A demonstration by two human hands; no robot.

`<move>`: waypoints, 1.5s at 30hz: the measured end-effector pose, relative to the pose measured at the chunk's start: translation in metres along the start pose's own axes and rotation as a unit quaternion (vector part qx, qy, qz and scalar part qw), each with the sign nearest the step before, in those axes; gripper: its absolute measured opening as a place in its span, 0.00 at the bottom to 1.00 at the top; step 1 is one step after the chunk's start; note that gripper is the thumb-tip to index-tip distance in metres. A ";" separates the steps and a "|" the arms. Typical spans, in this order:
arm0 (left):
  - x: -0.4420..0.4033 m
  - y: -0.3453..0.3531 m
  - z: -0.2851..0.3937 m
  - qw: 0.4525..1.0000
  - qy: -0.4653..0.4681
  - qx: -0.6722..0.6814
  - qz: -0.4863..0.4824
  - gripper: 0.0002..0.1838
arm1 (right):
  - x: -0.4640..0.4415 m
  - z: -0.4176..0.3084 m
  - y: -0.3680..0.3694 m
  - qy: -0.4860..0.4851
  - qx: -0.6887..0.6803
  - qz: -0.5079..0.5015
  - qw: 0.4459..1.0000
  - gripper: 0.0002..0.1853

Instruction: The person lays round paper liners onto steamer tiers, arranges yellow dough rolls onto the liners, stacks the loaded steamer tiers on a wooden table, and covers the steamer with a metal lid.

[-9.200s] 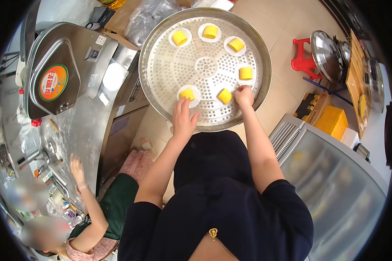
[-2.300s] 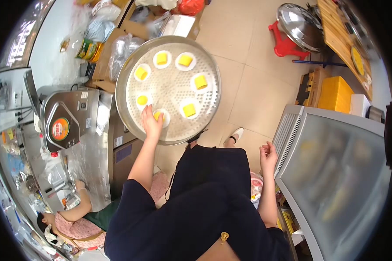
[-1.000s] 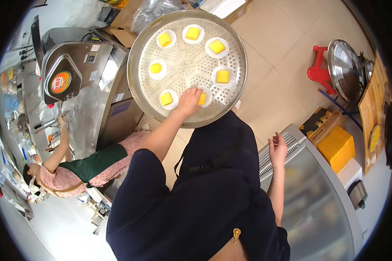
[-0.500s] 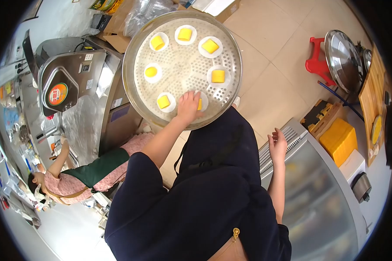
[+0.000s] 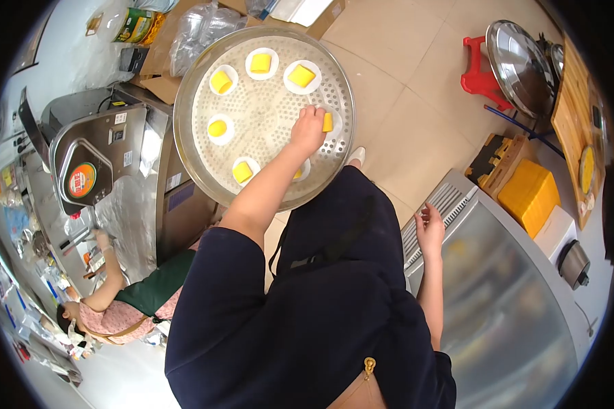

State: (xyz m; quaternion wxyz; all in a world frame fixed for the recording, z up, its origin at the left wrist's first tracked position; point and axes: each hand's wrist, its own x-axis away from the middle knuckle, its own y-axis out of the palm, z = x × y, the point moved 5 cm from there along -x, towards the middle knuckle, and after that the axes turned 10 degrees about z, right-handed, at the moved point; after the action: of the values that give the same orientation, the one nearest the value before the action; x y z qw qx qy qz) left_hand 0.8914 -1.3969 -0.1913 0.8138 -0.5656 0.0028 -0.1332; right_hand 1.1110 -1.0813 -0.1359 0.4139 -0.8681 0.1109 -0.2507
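Looks like a small commercial food-making kitchen rather than a home one. Holds a big round perforated steamer tray (image 5: pixel 273 102) with yellow rolls (image 5: pixel 260 63) on white paper rounds (image 5: pixel 229 134), a lidded stainless-steel machine (image 5: pixel 126 129) on a steel desk (image 5: pixel 133 208), a vented, glass-topped chest cooler (image 5: pixel 491 293), a large domed pan lid (image 5: pixel 520 68) and a wooden cutting board (image 5: pixel 573 123). Includes a co-worker (image 5: pixel 155 286) in a dark green apron at the desk, and has tiles across the floor (image 5: pixel 409 102).

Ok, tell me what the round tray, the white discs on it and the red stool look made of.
Round tray: metal, probably steel, from its grey shine. White discs: likely thin paper; they lie flat and look matt. Red stool: probably plastic, from its smooth, evenly coloured surface.
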 end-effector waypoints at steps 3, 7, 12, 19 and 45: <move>0.003 0.003 0.004 1.000 0.009 0.004 0.005 0.26 | -0.001 0.003 0.001 0.000 -0.004 -0.002 1.000 0.20; 0.005 0.002 0.007 1.000 0.005 0.028 0.002 0.33 | -0.004 -0.002 -0.002 -0.003 -0.001 -0.005 1.000 0.21; 0.010 -0.012 0.016 0.997 0.045 0.021 0.052 0.45 | -0.009 0.004 -0.028 0.029 0.030 0.013 0.999 0.19; -0.007 -0.080 0.124 0.961 0.086 0.106 0.239 0.27 | -0.037 0.052 -0.073 0.045 0.004 0.066 0.997 0.19; -0.239 0.021 0.433 0.976 0.149 0.132 0.092 0.21 | -0.365 0.159 -0.360 0.009 -0.015 0.209 0.978 0.21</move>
State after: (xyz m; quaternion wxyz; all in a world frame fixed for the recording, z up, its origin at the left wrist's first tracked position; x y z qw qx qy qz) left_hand 0.7327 -0.9395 -0.0898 0.8805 -0.4245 0.1582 -0.1396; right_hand 0.8786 -0.6025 -0.0673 0.4430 -0.8295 0.2977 -0.1646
